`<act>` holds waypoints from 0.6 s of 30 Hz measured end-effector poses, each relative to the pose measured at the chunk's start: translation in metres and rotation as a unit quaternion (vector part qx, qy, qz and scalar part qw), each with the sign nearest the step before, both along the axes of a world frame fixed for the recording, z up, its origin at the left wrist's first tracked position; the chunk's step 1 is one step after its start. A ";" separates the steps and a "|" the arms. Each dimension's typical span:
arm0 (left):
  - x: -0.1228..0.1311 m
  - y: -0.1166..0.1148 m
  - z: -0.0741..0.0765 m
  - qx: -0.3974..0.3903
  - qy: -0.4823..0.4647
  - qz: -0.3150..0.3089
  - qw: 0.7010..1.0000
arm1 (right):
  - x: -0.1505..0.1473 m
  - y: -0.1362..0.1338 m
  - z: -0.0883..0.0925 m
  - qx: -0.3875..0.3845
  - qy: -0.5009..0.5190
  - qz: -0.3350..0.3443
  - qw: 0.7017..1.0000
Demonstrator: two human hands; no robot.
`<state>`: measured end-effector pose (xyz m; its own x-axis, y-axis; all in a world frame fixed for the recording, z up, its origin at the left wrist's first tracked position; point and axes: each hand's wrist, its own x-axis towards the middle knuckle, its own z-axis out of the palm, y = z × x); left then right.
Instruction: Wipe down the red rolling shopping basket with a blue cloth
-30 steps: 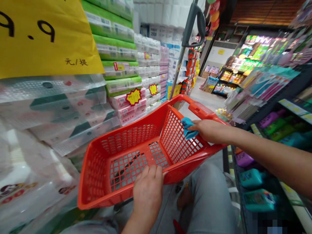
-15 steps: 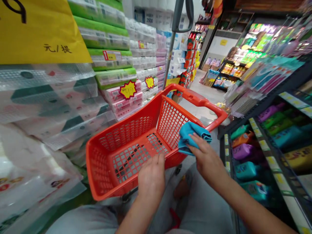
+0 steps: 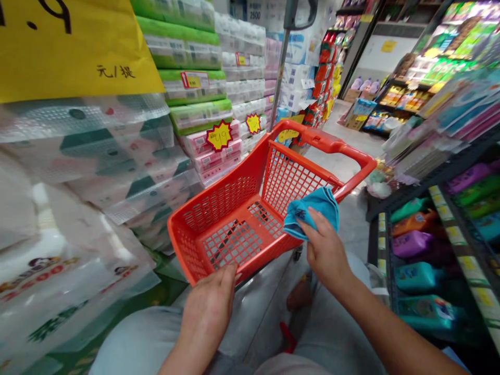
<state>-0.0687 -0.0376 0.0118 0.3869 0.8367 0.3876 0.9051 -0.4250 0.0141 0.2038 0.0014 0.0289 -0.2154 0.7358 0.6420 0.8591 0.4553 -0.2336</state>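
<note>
At nine o'clock from the red basket [image 3: 252,169], white plastic-wrapped packs [image 3: 47,229] are lying. At ten, a yellow price sign [image 3: 113,41] is hanging above clear-wrapped packs [image 3: 113,166], and at eleven, green packs [image 3: 175,47] are standing in a stack. At seven o'clock, the left hand [image 3: 213,299] is gripping the basket's near rim, back of the hand upward, fingers pressing together and curling over the edge; the fingertips are hiding from sight. The red basket is standing on the floor in the middle, its lattice walls and floor showing. At twelve, a grey handle [image 3: 289,14] is rising on its pole. At three o'clock, a blue cloth [image 3: 320,200] is overlapping the near rim in view; I cannot tell whether it is touching. At four, the right hand [image 3: 328,255] is pinching the cloth's lower part, fingers lying over the fabric. At two, thin packets [image 3: 433,146] are hanging well apart from the hand, while at three, farther out, a purple bottle [image 3: 412,244] is lying on a shelf.
</note>
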 end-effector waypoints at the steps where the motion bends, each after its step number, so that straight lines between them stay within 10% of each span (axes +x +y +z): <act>1: 0.000 0.001 0.003 -0.015 0.008 0.000 1.000 | -0.009 -0.005 -0.001 0.006 -0.009 0.026 1.000; 6: 0.005 0.009 0.020 -0.109 0.030 -0.023 0.993 | -0.031 -0.014 0.000 0.000 -0.075 0.118 0.990; 13: 0.013 0.007 0.023 -0.230 0.006 -0.036 0.972 | 0.075 0.056 0.045 0.055 -0.166 -0.026 0.984; 18: 0.018 0.007 0.018 -0.284 -0.036 -0.075 0.955 | 0.081 0.087 0.079 -0.160 -0.288 -0.014 0.944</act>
